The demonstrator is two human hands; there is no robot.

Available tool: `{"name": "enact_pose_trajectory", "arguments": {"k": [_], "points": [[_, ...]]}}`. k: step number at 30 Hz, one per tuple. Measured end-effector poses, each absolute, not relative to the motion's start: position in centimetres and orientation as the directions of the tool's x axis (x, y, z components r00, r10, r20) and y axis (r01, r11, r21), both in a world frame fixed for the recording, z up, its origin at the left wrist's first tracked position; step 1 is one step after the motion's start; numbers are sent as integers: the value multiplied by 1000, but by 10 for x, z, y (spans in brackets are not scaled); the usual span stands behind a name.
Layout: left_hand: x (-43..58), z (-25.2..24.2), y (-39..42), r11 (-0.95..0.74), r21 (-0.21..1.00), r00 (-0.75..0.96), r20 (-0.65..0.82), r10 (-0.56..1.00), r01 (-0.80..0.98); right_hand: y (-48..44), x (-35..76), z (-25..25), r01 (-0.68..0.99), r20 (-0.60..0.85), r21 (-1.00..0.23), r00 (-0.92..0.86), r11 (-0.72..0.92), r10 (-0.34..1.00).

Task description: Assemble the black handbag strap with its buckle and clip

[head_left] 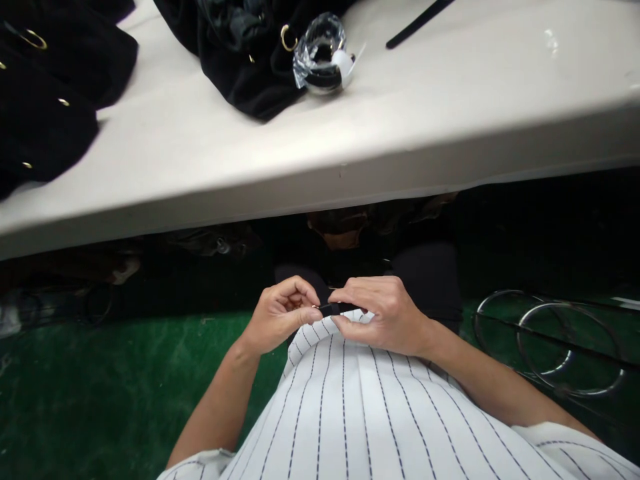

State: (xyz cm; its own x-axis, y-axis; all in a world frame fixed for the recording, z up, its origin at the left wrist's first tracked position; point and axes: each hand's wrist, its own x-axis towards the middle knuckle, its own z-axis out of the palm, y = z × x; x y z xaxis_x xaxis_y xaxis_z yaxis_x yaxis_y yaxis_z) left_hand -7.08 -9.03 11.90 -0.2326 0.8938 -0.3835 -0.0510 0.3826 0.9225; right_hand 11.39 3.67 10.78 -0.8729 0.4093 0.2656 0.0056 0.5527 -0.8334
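A short black strap (336, 309) stretches between my two hands, close to the front of the striped shirt. My left hand (284, 312) pinches its left end between thumb and forefinger. The right end is gripped by my right hand (383, 312), fingers bent over it and thumb below. A small shiny bit shows at the strap's left end, too small to make out. Both hands are below the table's near edge, over my lap.
On the white table (400, 113) lie black garments (245, 73) with gold rings, a roll in clear wrap (323, 57) and another black strap (417, 25). Metal rings (570, 347) stand low at the right, above a green floor (125, 387).
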Motion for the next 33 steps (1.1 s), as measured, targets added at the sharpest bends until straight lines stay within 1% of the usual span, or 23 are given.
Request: {"name": "enact_pose_trajectory", "arguments": {"k": [4, 6, 8, 10, 12, 14, 16, 18, 19, 21, 23, 24, 25, 26, 27, 28, 29, 30, 31, 32, 33], "points": [[-98, 111, -108, 364, 925, -348, -379, 857, -112, 51, 128, 101, 29, 288, -813, -848, 582, 445], [-111, 109, -116, 399, 914, -364, -396, 843, -70, 57, 134, 100, 27, 278, -813, -859, 581, 429], [-119, 109, -118, 476, 877, -317, -433, 844, 70, 59, 138, 99, 25, 259, -815, -878, 579, 402], [-119, 111, -114, 495, 826, -234, -443, 866, 269, 56, 137, 97, 24, 254, -809, -887, 587, 386], [-112, 114, -104, 420, 791, -137, -403, 905, 445, 49, 132, 93, 19, 253, -798, -896, 602, 365], [-98, 116, -92, 317, 791, -26, -357, 934, 524, 41, 125, 88, 16, 259, -786, -899, 617, 353], [-84, 116, -82, 272, 837, 77, -348, 934, 474, 31, 119, 85, 28, 254, -779, -900, 626, 356], [-72, 113, -76, 321, 885, 126, -380, 916, 336, 22, 118, 85, 40, 250, -781, -895, 624, 370], [-68, 112, -75, 368, 893, 121, -408, 905, 259, 19, 119, 87, 28, 261, -785, -891, 618, 371], [-65, 108, -78, 453, 882, 79, -464, 882, 127, 16, 128, 92, -39, 334, -797, -861, 603, 385], [-67, 106, -83, 510, 859, 46, -511, 858, 37, 19, 141, 99, -82, 419, -803, -782, 590, 461], [-69, 105, -86, 526, 850, 41, -526, 849, 13, 23, 148, 101, -57, 426, -816, -732, 575, 532], [-70, 104, -88, 537, 844, 41, -536, 843, -2, 28, 153, 101, -1, 400, -839, -680, 544, 615], [-72, 104, -91, 544, 839, 44, -543, 838, -12, 34, 157, 98, 67, 338, -870, -640, 488, 690], [-72, 103, -92, 550, 835, 46, -549, 835, -19, 39, 160, 94, 125, 242, -907, -627, 402, 741], [-73, 103, -93, 554, 832, 48, -552, 832, -21, 45, 161, 88, 162, 116, -944, -649, 286, 752], [-73, 103, -94, 556, 831, 48, -555, 831, -17, 49, 161, 80, 184, -23, -971, -699, 149, 715], [-72, 103, -94, 558, 830, 46, -557, 829, -10, 51, 160, 72, 200, -149, -980, -762, 10, 630], [-71, 103, -93, 561, 828, 45, -560, 827, 0, 51, 159, 65, 216, -244, -970, -821, -115, 516], [-71, 103, -93, 563, 826, 46, -563, 825, 10, 49, 159, 58, 234, -302, -950, -864, -209, 404], [-70, 104, -93, 566, 824, 51, -566, 823, 18, 46, 158, 52, 246, -327, -933, -887, -264, 327]]}}
